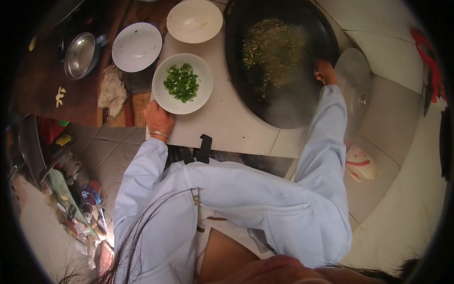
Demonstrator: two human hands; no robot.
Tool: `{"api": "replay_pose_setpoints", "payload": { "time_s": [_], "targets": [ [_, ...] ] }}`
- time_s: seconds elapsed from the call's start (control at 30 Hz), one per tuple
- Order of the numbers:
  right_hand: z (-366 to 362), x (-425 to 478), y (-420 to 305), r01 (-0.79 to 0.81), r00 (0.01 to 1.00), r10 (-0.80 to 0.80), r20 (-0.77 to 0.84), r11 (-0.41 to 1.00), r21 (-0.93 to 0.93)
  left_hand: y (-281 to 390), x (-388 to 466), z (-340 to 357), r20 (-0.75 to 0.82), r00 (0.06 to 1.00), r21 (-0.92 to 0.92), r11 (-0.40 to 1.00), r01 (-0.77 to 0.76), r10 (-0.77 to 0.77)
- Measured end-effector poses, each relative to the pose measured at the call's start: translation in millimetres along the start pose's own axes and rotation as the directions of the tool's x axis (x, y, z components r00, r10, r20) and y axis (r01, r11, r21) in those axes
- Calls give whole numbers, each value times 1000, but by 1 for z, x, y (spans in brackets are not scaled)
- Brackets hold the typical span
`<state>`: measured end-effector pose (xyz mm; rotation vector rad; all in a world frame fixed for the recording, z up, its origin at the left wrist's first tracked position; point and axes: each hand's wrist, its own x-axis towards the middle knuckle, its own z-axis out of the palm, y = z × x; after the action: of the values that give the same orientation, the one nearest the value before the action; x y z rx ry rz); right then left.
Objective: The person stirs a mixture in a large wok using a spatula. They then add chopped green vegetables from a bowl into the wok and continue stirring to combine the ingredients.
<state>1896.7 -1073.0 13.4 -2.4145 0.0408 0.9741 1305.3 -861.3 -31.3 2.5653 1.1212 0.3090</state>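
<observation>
My left hand [159, 120], with a bangle at the wrist, rests at the tiled counter's edge against the lower left of a white bowl [204, 103]. Chopped green herbs or scallions [182, 82] lie inside that bowl. Over the right side of a large black wok [255, 103] is my right hand [324, 72], its fingers curled; whether it holds a utensil cannot be told through the steam. Browned bits with green pieces [273, 49] spread in liquid in the wok. Two more white bowls, one near the wok [194, 21] and one farther left [137, 47], hold only small scraps.
A round metal lid [353, 81] lies right of the wok. On the wooden table [39, 85] at left are a metal bowl [80, 56] and peeled garlic cloves [60, 96]. A mesh scrubbing cloth [112, 91] sits at its edge. A red-striped cloth or packet [361, 164] lies right of my forearm.
</observation>
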Motion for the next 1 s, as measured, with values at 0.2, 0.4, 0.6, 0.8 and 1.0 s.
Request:
{"api": "replay_pose_setpoints", "payload": {
  "time_s": [0.2,0.4,0.6,0.8,1.0],
  "targets": [
    [27,14,-28,749,537,-797,276,300,-591,5,5,0,-16,1000,11,1000,-11,11],
    [71,-82,-2,583,660,-565,495,-32,-812,-2,-3,1,-30,1000,13,1000,3,-2],
    [19,-192,29,383,765,-511,391,-127,-915,1,2,2,-65,998,15,1000,-23,24],
    [-40,-262,73,430,864,-349,363,136,-892,1,1,2,-36,999,-17,1000,-1,1],
    [32,-227,80,355,894,-346,285,158,-921,0,0,0,-48,999,-54,999,-4,2]
  ]
}}
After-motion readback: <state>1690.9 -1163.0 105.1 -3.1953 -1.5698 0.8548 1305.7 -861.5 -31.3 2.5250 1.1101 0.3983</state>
